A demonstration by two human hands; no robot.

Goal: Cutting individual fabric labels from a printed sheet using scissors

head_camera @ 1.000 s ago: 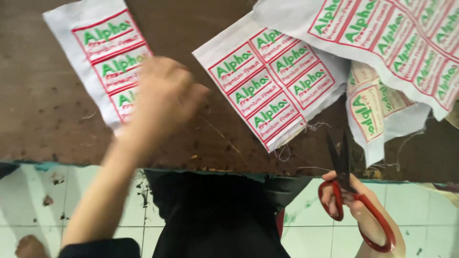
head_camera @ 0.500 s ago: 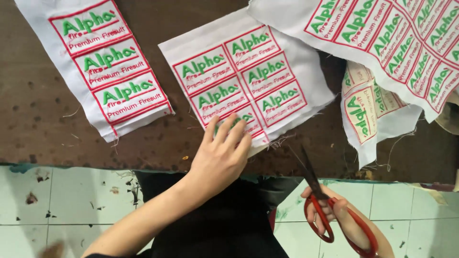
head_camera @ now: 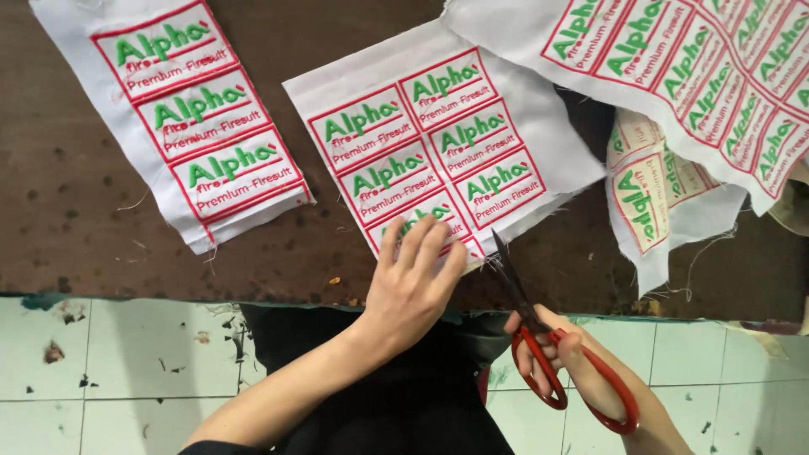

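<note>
Six red-bordered embroidered patches with green lettering sit in two columns on the white fabric piece point(head_camera: 438, 143) lying at the middle of the dark brown table point(head_camera: 76, 227), its near corner right at the table's near edge. On that corner rests the left hand point(head_camera: 413, 282), palm down, fingers straight and spread slightly, pinning the cloth flat without gripping it. Just right of it the right hand point(head_camera: 560, 358) has its fingers through the loops of the red-handled scissors point(head_camera: 539, 337), closed around them; the dark blades point far-left, tip touching the fabric's near edge. To the far left lies a separate strip of three patches point(head_camera: 194, 118), well apart. At the far right a large sheet of patches point(head_camera: 699, 76) overlaps a smaller crumpled piece point(head_camera: 653, 202) with loose threads. Pale floor tiles point(head_camera: 109, 371) show below the table edge
</note>
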